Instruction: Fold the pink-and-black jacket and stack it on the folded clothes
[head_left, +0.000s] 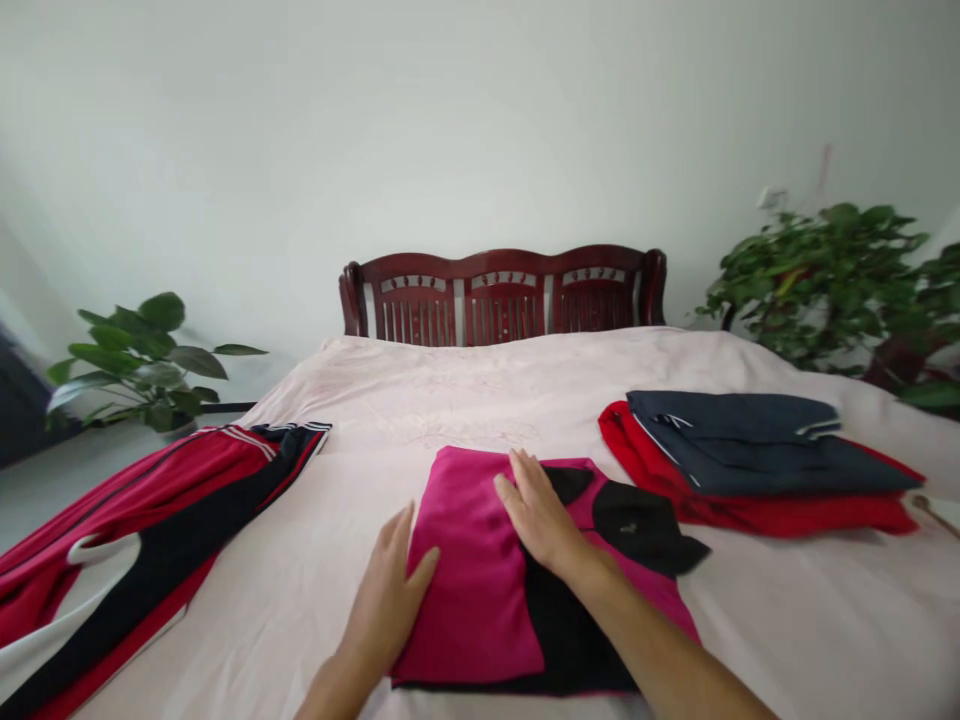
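A magenta and black garment [472, 590] lies partly folded on the bed in front of me, with a small light logo on its black part at the right. My right hand [541, 512] rests on top of it near the far edge, fingers stretched out. Along the garment's left edge is my left hand [391, 590], its fingers apart and its thumb over the magenta cloth. Neither hand grips the fabric. My right forearm hides some of the garment's near right side.
To the right, a folded dark blue garment [757, 440] sits on a folded red one [810, 515]. A red, black and white tracksuit top [172, 510] is spread at the left. Behind the pink bedsheet [480, 390] stands a wooden headboard [502, 290], with plants on both sides.
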